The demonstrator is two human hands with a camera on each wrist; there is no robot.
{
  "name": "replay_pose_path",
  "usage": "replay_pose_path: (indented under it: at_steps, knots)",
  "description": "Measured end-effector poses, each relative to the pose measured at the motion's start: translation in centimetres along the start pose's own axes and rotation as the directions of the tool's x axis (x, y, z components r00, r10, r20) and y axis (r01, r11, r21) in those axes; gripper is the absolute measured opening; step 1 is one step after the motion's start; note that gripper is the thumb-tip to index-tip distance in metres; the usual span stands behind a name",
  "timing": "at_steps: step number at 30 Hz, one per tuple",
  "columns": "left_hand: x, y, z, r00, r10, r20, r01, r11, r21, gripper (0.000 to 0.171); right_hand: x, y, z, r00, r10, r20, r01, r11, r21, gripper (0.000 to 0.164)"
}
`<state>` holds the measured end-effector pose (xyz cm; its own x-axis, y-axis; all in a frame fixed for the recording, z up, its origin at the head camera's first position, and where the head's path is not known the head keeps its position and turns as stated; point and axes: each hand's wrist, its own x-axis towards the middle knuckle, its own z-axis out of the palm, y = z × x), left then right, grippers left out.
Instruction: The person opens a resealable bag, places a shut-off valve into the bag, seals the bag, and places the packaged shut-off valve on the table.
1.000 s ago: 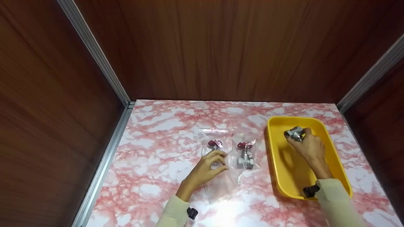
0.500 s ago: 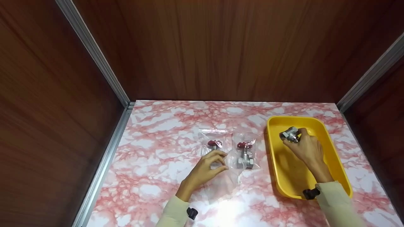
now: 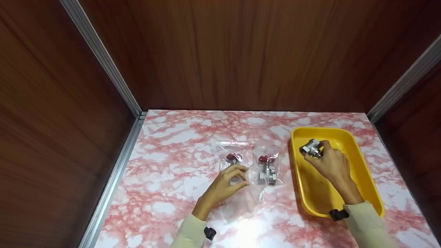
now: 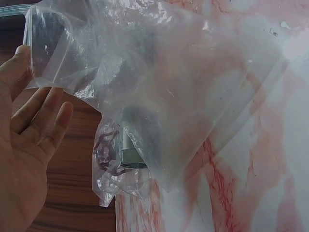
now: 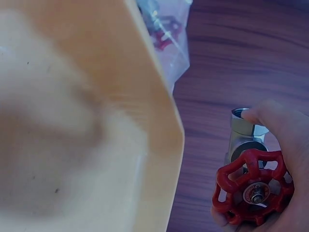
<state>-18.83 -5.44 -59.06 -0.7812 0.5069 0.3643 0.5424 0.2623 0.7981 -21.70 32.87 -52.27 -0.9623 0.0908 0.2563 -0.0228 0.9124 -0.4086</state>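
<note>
Over the yellow tray, my right hand grips a metal gate valve by its handwheel end. The right wrist view shows the valve's red handwheel near the palm and its threaded end above. My left hand holds a clear zip bag at its edge, fingers bent; the left wrist view shows the bag spread loosely. Behind that hand lies a bagged valve with a red handwheel, partly hidden. To its right is another bagged valve.
The marbled red-and-white table carries the bags and the tray. Brown wood-look panels enclose it at the back and both sides, with metal frame strips at the corners.
My right hand has carried the valve to the left within the tray's outline, toward its left rim. The left hand and the bags have stayed in place.
</note>
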Motion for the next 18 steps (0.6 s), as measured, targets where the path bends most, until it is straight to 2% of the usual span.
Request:
replay_pose_path:
  at_steps: [8,18]
  knots:
    - [0.1,-0.1,0.1,0.999,0.037,-0.008,-0.037,0.999,0.01,0.02,-0.5,-1.1,-0.3,0.998,-0.048,-0.028,0.049,0.999,0.022,0.065]
    - [0.1,0.1,0.2,0.999,0.033,-0.007,-0.033,0.999,-0.001,0.02,-1.3,-2.6,-0.4,0.994,-0.089,-0.06,0.091,0.995,0.036,0.062]
